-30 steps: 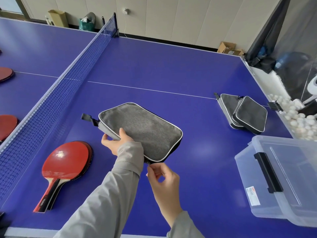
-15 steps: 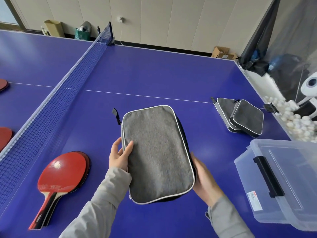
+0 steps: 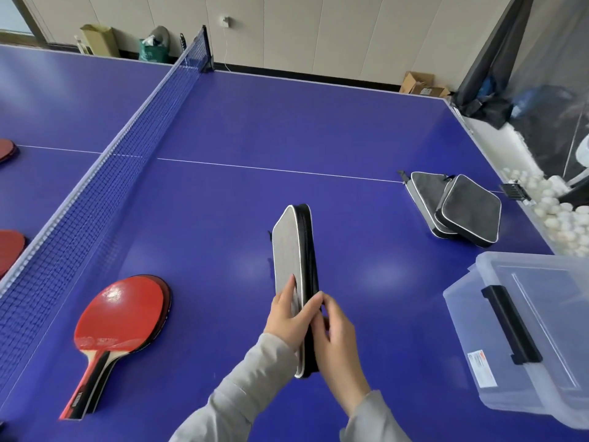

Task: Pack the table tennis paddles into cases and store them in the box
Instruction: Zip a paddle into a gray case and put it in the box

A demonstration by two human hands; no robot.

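Blue table (image 3: pixel 287 129), both hands' grip clasping edge-up grey case (image 3: pixel 288 250), left hand (image 3: pixel 291 317), right hand (image 3: pixel 338 339)

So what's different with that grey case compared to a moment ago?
The grey fabric paddle case was turned from flat up onto its edge, zipper side up. Both the left hand and right hand now grip its near end. The red paddles and clear plastic box stayed put.

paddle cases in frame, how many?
3. One grey case held on edge by the left hand and right hand; two black cases overlapping near the table's right edge, beyond the clear box. Any inside the box aren't discernible.
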